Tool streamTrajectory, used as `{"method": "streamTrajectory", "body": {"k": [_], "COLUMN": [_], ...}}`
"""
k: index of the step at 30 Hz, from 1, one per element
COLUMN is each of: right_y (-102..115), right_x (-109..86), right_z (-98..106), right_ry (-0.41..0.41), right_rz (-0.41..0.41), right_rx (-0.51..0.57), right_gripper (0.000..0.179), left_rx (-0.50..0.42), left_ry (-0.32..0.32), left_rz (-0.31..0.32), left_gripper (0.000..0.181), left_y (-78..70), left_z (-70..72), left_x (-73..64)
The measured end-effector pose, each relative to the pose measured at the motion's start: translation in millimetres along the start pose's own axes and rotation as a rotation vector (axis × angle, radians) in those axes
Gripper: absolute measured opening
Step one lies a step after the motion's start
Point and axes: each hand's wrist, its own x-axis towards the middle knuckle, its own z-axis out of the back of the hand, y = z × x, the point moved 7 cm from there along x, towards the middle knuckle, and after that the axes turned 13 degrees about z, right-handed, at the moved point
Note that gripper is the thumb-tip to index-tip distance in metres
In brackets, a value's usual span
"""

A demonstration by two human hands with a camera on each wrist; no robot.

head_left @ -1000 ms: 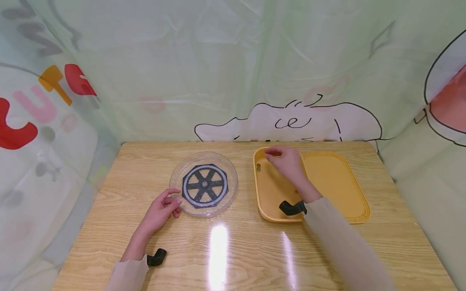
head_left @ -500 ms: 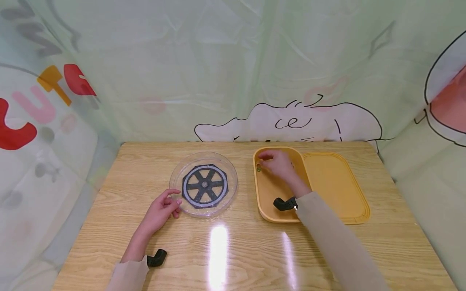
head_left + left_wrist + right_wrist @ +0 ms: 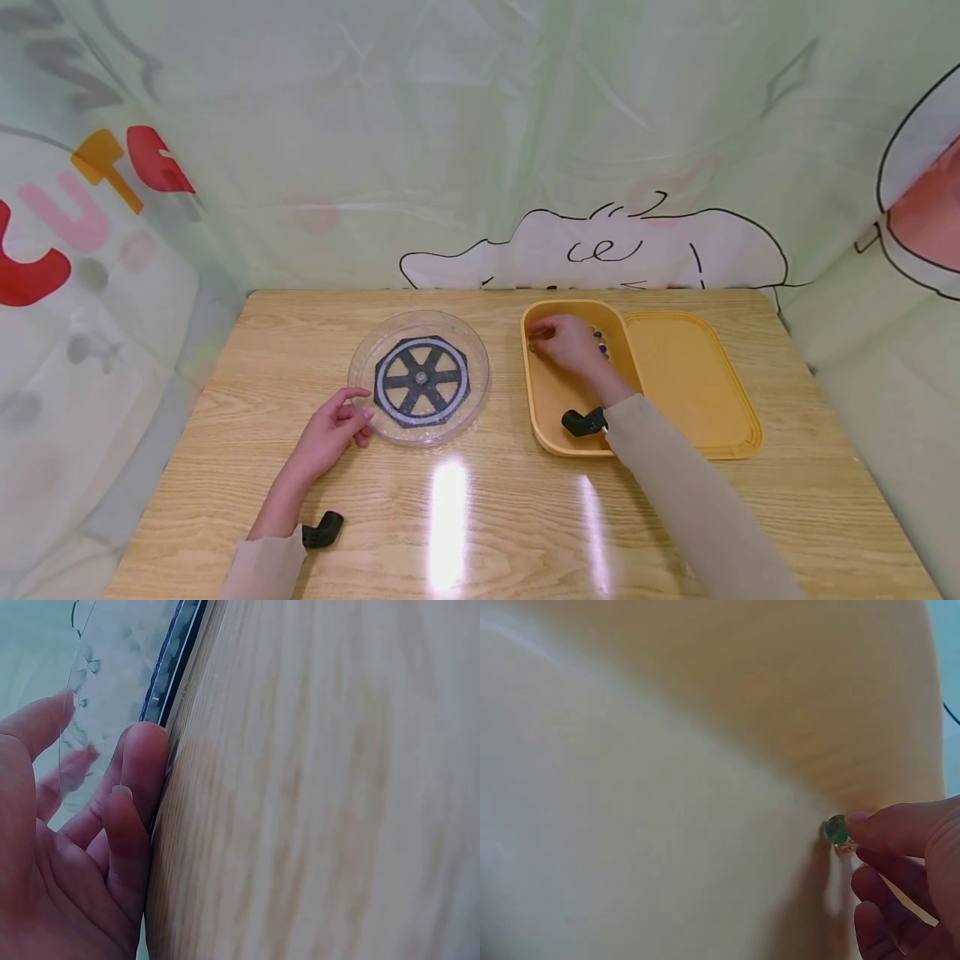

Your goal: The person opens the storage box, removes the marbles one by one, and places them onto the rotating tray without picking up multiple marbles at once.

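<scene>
In the head view my left hand [image 3: 339,429] rests with loosely bent fingers at the near-left rim of a clear round dish [image 3: 477,350]. Part of a finger shows through its plastic in the left wrist view. Inside the dish lies a dark octagonal piece [image 3: 387,382] with spokes and a pale ring. My right hand [image 3: 573,346] reaches into the yellow tray [image 3: 551,417]. Its thumb and index fingertips are right at a green marble [image 3: 836,829] and an amber marble [image 3: 846,847] by the tray wall; I cannot tell whether they pinch one.
Several small coloured marbles [image 3: 602,346] lie in the tray, right of the right hand. A flat yellow lid [image 3: 690,383] lies against the tray's right side. The wooden table [image 3: 510,517] ends at a printed curtain [image 3: 375,167] behind.
My right hand has moved down and left within the tray to the two marbles by its left wall, uncovering the marbles on the right. My left hand stays at the dish.
</scene>
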Motion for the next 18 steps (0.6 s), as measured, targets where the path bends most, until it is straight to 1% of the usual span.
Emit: {"method": "streamTrajectory", "body": {"k": [4, 12, 15, 18], "right_y": [-0.9, -1.1, -1.8, -2.8], "right_x": [-0.1, -1.5, -1.5, -1.3], "right_z": [-1.6, -3.6, -4.1, -4.9], "right_ry": [0.013, 0.034, 0.039, 0.044], "right_rz": [-0.002, -0.025, -0.026, -0.032], "right_rx": [-0.014, -0.002, -0.004, -0.003], "right_gripper": [0.021, 0.022, 0.022, 0.022], "left_rx": [0.005, -0.002, -0.001, -0.001], "left_ry": [-0.002, -0.012, -0.016, -0.016], "left_rz": [0.001, 0.003, 0.005, 0.012], "left_gripper": [0.034, 0.034, 0.034, 0.034], "left_y": [2.9, 29.6, 32.4, 30.7], "left_z": [0.2, 3.8, 4.5, 4.3], "left_x": [2.9, 18.7, 20.5, 19.7]}}
